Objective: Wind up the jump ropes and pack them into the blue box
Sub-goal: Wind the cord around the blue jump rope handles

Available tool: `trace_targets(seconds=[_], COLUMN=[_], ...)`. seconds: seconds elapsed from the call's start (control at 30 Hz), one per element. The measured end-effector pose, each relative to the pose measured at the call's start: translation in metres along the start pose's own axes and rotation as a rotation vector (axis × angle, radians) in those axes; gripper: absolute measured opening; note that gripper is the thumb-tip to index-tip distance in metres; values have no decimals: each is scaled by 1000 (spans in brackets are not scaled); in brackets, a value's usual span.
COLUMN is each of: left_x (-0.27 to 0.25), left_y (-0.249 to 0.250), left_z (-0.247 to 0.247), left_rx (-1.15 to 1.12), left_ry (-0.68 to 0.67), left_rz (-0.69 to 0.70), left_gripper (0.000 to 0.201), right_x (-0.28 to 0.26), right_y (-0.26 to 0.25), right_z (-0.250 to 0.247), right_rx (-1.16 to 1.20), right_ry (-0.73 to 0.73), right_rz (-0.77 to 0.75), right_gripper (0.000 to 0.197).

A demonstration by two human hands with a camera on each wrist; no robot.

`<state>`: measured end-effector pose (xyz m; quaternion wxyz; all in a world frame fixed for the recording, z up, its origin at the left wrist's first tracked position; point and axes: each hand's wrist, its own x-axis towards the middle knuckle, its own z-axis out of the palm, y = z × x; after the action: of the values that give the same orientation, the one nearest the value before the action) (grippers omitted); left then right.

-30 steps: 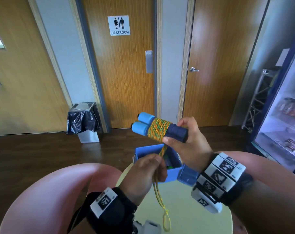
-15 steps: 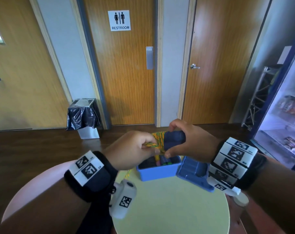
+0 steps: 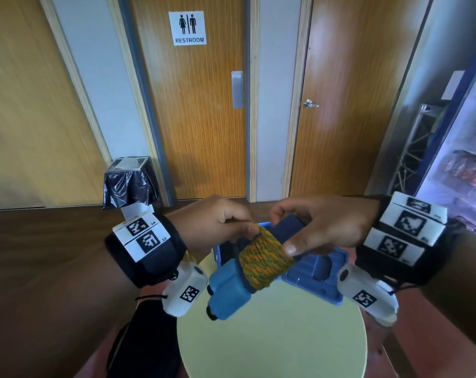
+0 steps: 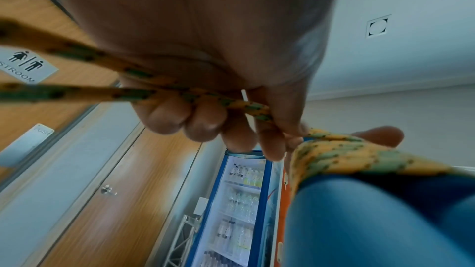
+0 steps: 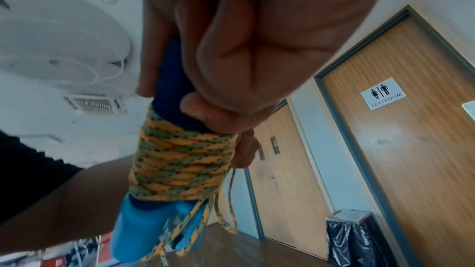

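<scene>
A person holds a bundled skipping rope in both hands just above an open blue box [image 3: 218, 254]. The bundle is two handles [image 3: 227, 291] lying side by side, each with dark navy foam along the grip and light blue plastic at the end. A braided rope [image 3: 261, 261], orange flecked with green, is wound tightly round the middle of both handles. Its many neat turns form a thick band that binds them together. The light blue ends point toward the person and downward, out past the near side of the box. The navy ends point away, over the box.

The right hand [image 3: 322, 225] is clenched round the navy ends. Its thumb lies on the near side against the edge of the coil, and its fingers curl over the top. The left hand [image 3: 212, 225], above the left side of the box, is closed on the loose part of the rope. In the left wrist view two strands run through the curled fingers [image 4: 167, 117] and are pinched where they meet the coil. In the right wrist view a few loose strands hang past the light blue ends.

The box sits on a small round pale yellow bench [image 3: 272, 339]. Its contents are dark and mostly hidden. Its lid [image 3: 320, 278] lies open to the right of the box, touching it, with the ridged inside facing up.

Well behind the box are wooden doors, one with a restroom sign [image 3: 187, 28]. A bin [image 3: 130, 184] lined with a black bag stands on the floor behind the box to the left. A lit fridge [image 3: 468, 170] stands far to the right of the box.
</scene>
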<state>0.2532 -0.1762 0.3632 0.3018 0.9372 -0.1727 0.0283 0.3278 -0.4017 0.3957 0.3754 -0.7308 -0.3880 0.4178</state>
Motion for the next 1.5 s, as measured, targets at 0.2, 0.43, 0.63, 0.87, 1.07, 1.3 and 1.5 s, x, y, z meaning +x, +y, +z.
trace_targets(seconds=[0.2, 0.43, 0.63, 0.87, 1.07, 1.3, 1.5], left_x=[3, 14, 11, 11, -2, -7, 0], left_y=[2, -16, 5, 34, 1, 16, 8], left_z=[8, 35, 74, 84, 85, 75, 84], left_rx=[-254, -713, -1166, -1639, -950, 124, -480], left_ry=[-23, 102, 220, 524, 717, 838, 728], left_rz=[3, -124, -239, -158, -521, -205, -412], left_gripper=[30, 37, 12, 17, 9, 43, 43], right_x=[-2, 2, 9, 21, 22, 27, 30], right_y=[7, 21, 23, 14, 4, -2, -9], right_z=[0, 4, 18, 32, 45, 53, 51], right_rx=[233, 547, 667, 784, 788, 699, 595], right_ry=[-82, -35, 77, 223, 214, 156, 485], right_rz=[-105, -310, -450, -491, -446, -479, -391], right_gripper=[87, 73, 65, 67, 30, 59, 49])
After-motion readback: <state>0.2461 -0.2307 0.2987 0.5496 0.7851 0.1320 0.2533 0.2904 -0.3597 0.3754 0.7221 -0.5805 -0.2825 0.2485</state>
